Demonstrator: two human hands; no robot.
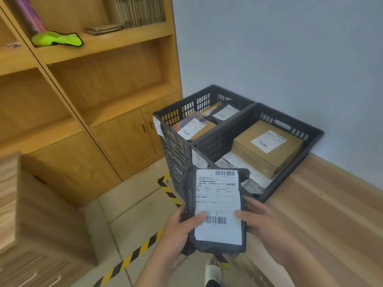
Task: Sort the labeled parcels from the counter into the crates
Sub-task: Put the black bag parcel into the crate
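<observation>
A dark grey plastic mailer parcel (pixel 217 208) with a large white shipping label is held up in front of me. My left hand (pixel 180 233) grips its lower left edge, thumb on the label. Its right edge is gripped by my right hand (pixel 263 220), thumb also on the label. Beyond it stand two black slotted crates side by side on the wooden counter (pixel 323 204). The left crate (pixel 176 129) holds several labeled parcels. In the right crate (pixel 310 141) lie a brown cardboard box (pixel 269 150) with a label and flatter parcels beneath it.
Wooden shelving and cabinets (pixel 116 129) fill the left side. A neon green cloth (pixel 58 39) lies on a shelf. Yellow-black hazard tape (pixel 132 255) marks the tiled floor. A cardboard box (pixel 51 208) stands at the lower left. The blue-grey wall is behind the crates.
</observation>
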